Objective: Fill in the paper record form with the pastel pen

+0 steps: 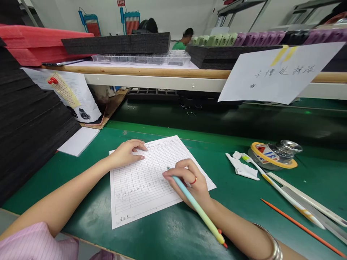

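Note:
A printed form (pixel 135 202) with a ruled grid and handwritten entries lies on the green tabletop. Across its upper left part rests my left hand (pixel 128 153), palm down, fingers loosely spread and nothing in them. My right hand (pixel 191 182) is closed round a pen (pixel 200 209) with a pale blue-to-yellow barrel and a red end. The pen's tip is over the lower right rows of the grid; whether it touches the paper I cannot tell. A ring is on one finger of my right hand, and bangles circle that wrist.
To the right lie a toothbrush (pixel 282 189), a thin orange stick (pixel 300 225), a crumpled white tissue (pixel 241 166) and a clear bottle with a metal top (pixel 288 146). White paper (pixel 78 141) sits far left beside stacked black foam (pixel 29 119). A shelf edge (pixel 157 81) crosses behind; a person (pixel 180 45) is beyond.

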A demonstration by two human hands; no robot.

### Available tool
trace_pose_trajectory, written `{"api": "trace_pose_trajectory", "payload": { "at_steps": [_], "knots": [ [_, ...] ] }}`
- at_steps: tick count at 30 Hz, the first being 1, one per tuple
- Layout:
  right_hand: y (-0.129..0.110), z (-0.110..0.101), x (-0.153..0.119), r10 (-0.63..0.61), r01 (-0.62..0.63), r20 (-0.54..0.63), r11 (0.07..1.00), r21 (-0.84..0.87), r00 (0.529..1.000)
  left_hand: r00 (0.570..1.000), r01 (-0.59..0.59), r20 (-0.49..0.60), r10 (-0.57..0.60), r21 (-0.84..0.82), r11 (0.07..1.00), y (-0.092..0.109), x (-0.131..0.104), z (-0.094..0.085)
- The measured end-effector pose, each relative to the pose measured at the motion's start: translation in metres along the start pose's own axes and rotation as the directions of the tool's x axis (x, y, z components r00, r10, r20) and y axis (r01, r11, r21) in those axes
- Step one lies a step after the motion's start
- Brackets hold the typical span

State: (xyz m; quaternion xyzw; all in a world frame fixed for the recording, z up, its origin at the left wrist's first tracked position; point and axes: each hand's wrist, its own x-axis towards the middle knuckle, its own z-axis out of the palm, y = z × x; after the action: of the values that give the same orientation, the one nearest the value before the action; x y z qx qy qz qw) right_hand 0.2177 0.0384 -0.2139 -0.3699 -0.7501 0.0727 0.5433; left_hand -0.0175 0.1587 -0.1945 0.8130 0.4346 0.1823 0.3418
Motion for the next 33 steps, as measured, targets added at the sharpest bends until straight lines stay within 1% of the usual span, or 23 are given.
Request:
{"api": "trace_pose_trajectory", "payload": {
  "at_steps": [3,5,7,11,14,16,18,20,23,24,25,26,27,30,33],
  "knots": [
    [0.003,0.001,0.003,0.187,-0.185,-0.025,0.981,0.06,0.982,1.0,-0.009,-0.021,0.011,0.108,0.994,0.002,-0.002,-0.001],
    [0.003,0.002,0.004,0.258,-0.255,-0.032,0.963,0.088,0.966,0.999,-0.009,-0.031,0.015,0.168,0.986,0.004,-0.003,-0.003],
    [0.003,0.002,0.005,0.287,-0.283,-0.028,0.953,0.107,0.957,0.999,-0.011,-0.031,0.018,0.206,0.979,0.005,-0.004,-0.005],
    [0.003,0.003,0.004,0.301,-0.297,-0.014,0.945,0.135,0.953,0.999,-0.019,-0.035,0.028,0.229,0.973,0.005,-0.002,-0.006],
    [0.002,0.003,0.003,0.359,-0.358,0.022,0.919,0.164,0.933,0.998,-0.018,-0.061,0.033,0.226,0.974,0.004,-0.001,-0.005],
    [0.002,0.003,0.003,0.426,-0.425,0.046,0.882,0.203,0.904,0.994,-0.032,-0.093,0.054,0.223,0.974,0.002,0.0,-0.003],
    [0.003,0.003,0.004,0.515,-0.513,0.07,0.816,0.267,0.855,0.987,-0.059,-0.134,0.091,0.223,0.973,0.001,0.0,-0.002],
    [0.006,0.004,0.004,0.623,-0.618,0.107,0.709,0.34,0.775,0.974,-0.094,-0.181,0.135,0.222,0.97,0.0,0.0,0.0],
    [0.013,0.004,0.006,0.761,-0.742,0.159,0.526,0.416,0.629,0.946,-0.151,-0.252,0.203,0.21,0.966,0.002,-0.001,0.0],
    [0.015,0.003,0.006,0.786,-0.761,0.17,0.483,0.433,0.595,0.936,-0.172,-0.27,0.225,0.203,0.964,0.003,-0.001,0.0],
    [0.017,0.003,0.006,0.802,-0.774,0.18,0.451,0.445,0.57,0.926,-0.193,-0.286,0.244,0.196,0.961,0.004,-0.002,-0.001],
    [0.018,0.003,0.006,0.81,-0.781,0.187,0.43,0.453,0.555,0.917,-0.213,-0.299,0.263,0.188,0.959,0.005,-0.002,-0.001],
    [0.019,0.003,0.006,0.812,-0.783,0.192,0.424,0.455,0.551,0.909,-0.231,-0.31,0.279,0.181,0.956,0.006,-0.003,-0.002],
    [0.018,0.003,0.007,0.803,-0.783,0.188,0.45,0.428,0.565,0.888,-0.273,-0.338,0.311,0.157,0.949,0.008,-0.004,-0.002],
    [0.017,0.003,0.007,0.797,-0.78,0.186,0.466,0.418,0.575,0.881,-0.292,-0.357,0.311,0.109,0.95,0.009,-0.005,-0.001]
  ]
}}
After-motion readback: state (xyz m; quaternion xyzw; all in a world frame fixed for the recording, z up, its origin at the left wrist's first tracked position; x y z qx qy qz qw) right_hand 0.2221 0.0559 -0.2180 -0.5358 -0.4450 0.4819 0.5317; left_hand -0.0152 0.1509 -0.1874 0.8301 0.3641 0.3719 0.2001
